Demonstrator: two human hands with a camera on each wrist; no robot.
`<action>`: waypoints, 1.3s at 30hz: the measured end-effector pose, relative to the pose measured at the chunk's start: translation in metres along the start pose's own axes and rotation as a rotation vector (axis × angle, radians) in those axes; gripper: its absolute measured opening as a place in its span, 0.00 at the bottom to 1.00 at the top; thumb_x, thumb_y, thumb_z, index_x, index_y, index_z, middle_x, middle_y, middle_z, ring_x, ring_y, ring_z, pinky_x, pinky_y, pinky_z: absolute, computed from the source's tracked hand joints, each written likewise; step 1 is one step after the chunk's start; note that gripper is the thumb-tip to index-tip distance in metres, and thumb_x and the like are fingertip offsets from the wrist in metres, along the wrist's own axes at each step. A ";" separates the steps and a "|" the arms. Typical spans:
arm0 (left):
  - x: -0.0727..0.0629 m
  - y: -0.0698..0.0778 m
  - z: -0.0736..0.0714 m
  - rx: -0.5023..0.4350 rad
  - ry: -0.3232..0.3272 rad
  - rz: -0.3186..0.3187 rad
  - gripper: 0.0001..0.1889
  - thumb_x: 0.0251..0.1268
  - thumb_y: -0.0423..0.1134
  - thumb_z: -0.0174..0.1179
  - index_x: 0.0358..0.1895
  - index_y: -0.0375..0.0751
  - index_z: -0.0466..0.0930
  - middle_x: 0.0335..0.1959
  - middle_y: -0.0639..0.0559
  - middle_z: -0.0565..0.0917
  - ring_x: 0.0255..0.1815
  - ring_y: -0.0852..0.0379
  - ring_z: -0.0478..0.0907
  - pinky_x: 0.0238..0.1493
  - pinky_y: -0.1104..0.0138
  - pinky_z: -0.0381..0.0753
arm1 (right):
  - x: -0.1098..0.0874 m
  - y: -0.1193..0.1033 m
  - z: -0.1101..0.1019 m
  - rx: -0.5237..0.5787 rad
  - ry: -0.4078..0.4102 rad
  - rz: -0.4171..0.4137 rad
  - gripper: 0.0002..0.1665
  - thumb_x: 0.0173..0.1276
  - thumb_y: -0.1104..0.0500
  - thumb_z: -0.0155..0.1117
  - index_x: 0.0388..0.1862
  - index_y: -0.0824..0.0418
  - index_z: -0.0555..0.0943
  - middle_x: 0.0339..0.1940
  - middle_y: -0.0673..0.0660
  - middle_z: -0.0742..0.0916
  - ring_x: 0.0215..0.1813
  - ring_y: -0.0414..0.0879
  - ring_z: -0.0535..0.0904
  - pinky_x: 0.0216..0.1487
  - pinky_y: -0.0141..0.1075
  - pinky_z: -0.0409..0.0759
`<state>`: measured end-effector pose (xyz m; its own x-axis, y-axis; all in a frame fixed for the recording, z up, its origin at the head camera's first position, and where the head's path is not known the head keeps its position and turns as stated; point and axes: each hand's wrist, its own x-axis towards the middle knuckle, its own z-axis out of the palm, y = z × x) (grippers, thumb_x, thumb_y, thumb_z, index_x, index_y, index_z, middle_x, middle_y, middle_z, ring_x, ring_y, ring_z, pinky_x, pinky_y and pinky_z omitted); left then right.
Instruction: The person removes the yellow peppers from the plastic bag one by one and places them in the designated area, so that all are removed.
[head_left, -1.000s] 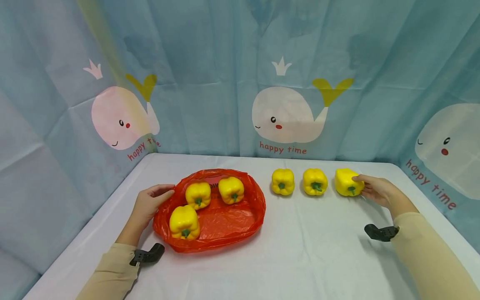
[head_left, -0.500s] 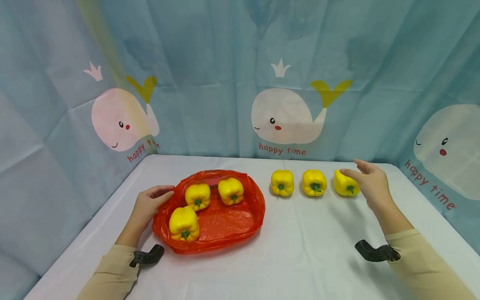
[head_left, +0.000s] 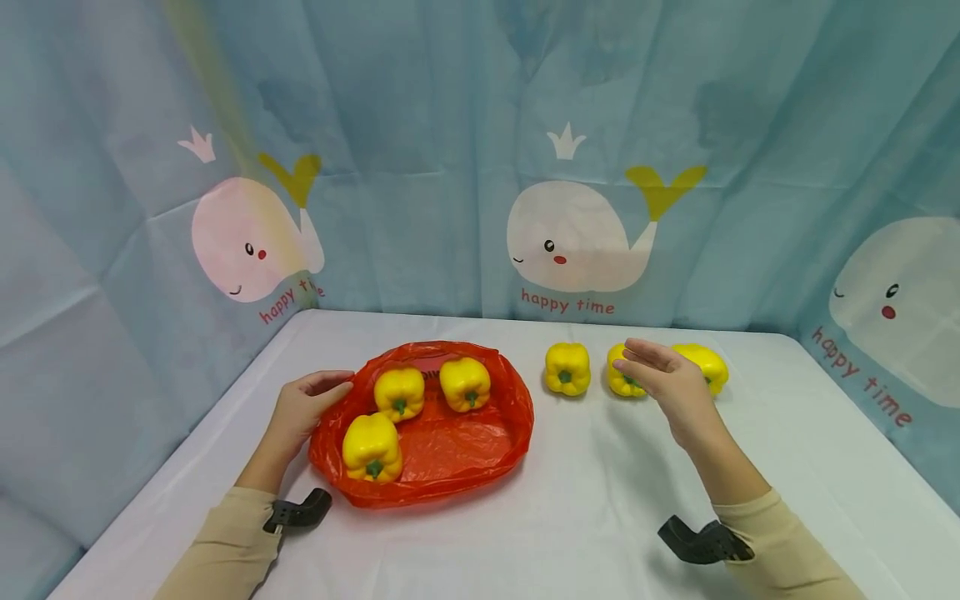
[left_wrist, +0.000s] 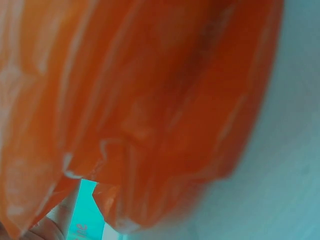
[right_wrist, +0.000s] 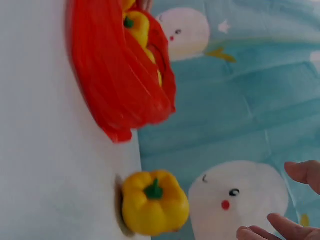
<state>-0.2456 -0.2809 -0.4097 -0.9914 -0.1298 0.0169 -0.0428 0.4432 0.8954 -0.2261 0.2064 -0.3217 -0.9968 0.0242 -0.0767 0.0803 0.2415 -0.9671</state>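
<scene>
My left hand (head_left: 302, 410) holds the left rim of a red plastic bag (head_left: 457, 446), which stands with its mouth open. Inside the bag lie yellow bell peppers with green stems: one at the front (head_left: 372, 447), one behind it (head_left: 399, 393) and one at the back right (head_left: 465, 384). My right hand (head_left: 678, 396) hovers above the table, thumb and fingers apart, holding nothing. It partly covers the middle pepper (head_left: 621, 382) and right pepper (head_left: 707, 363) of a row on the table. The row's left pepper (head_left: 567, 369) is fully visible.
A white cloth covers the table (head_left: 570, 500). Behind and beside it hangs a blue curtain (head_left: 420, 242) printed with whales. Each wrist wears a black camera mount, such as the right mount (head_left: 705, 542).
My right hand has let go of the right pepper in the row, lifted and moved left over the middle pepper. My left hand has stayed at the bag.
</scene>
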 end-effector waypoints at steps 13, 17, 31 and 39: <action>-0.001 0.000 0.000 -0.005 -0.003 -0.013 0.32 0.68 0.60 0.58 0.66 0.40 0.75 0.66 0.38 0.76 0.67 0.46 0.71 0.49 0.82 0.78 | -0.002 -0.003 0.055 0.065 -0.135 -0.019 0.37 0.69 0.51 0.66 0.71 0.65 0.69 0.72 0.63 0.74 0.69 0.53 0.73 0.74 0.49 0.68; -0.001 0.000 -0.001 -0.001 -0.002 -0.011 0.32 0.68 0.60 0.58 0.66 0.40 0.75 0.66 0.38 0.77 0.67 0.46 0.71 0.49 0.82 0.78 | -0.003 -0.005 0.069 0.062 -0.165 -0.021 0.34 0.68 0.51 0.67 0.70 0.63 0.71 0.69 0.62 0.77 0.66 0.53 0.76 0.72 0.50 0.70; 0.000 -0.001 0.001 -0.006 -0.004 -0.013 0.32 0.68 0.59 0.58 0.66 0.40 0.75 0.66 0.39 0.76 0.67 0.46 0.71 0.49 0.82 0.78 | -0.004 -0.017 0.125 0.080 -0.246 0.021 0.32 0.65 0.52 0.70 0.65 0.60 0.76 0.64 0.59 0.82 0.63 0.52 0.79 0.68 0.52 0.75; 0.000 -0.001 0.001 0.001 -0.004 -0.015 0.32 0.68 0.60 0.58 0.66 0.40 0.75 0.66 0.39 0.77 0.66 0.47 0.72 0.49 0.82 0.78 | -0.008 -0.019 0.162 0.062 -0.328 0.063 0.32 0.62 0.49 0.73 0.61 0.61 0.79 0.60 0.56 0.83 0.61 0.51 0.79 0.66 0.50 0.77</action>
<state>-0.2458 -0.2803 -0.4107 -0.9912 -0.1327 0.0018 -0.0575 0.4419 0.8952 -0.2205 0.0446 -0.3425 -0.9392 -0.2782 -0.2014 0.1518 0.1898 -0.9700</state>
